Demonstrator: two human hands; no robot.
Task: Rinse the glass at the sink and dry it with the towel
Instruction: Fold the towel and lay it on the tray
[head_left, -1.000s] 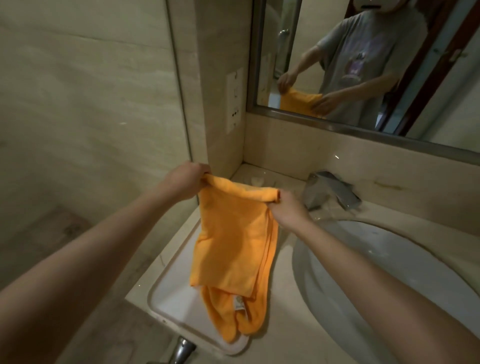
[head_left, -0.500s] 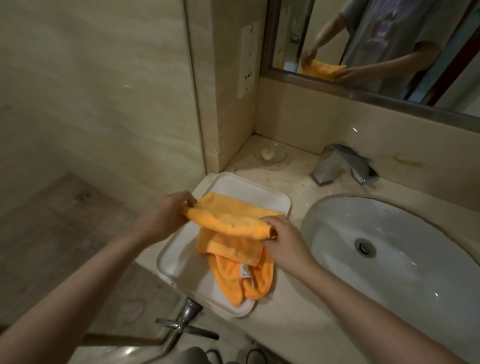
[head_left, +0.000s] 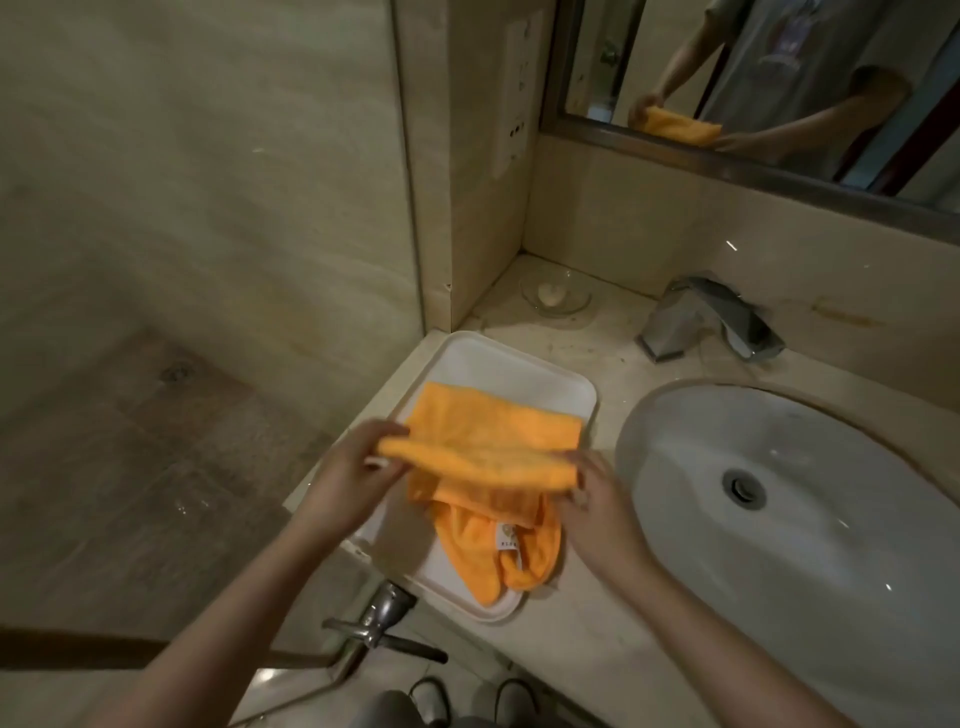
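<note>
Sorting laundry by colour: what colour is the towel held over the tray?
Plain orange towel, clearest in the head view.

We see a dim, yellowish picture, soft and slightly grainy throughout. Small glints sit on the faucet (head_left: 711, 325) and the wet sink (head_left: 675, 467) wall. Wall lines bow toward the edges from the wide lens. The orange towel (head_left: 493, 441) is blurred along its near fold.
</note>
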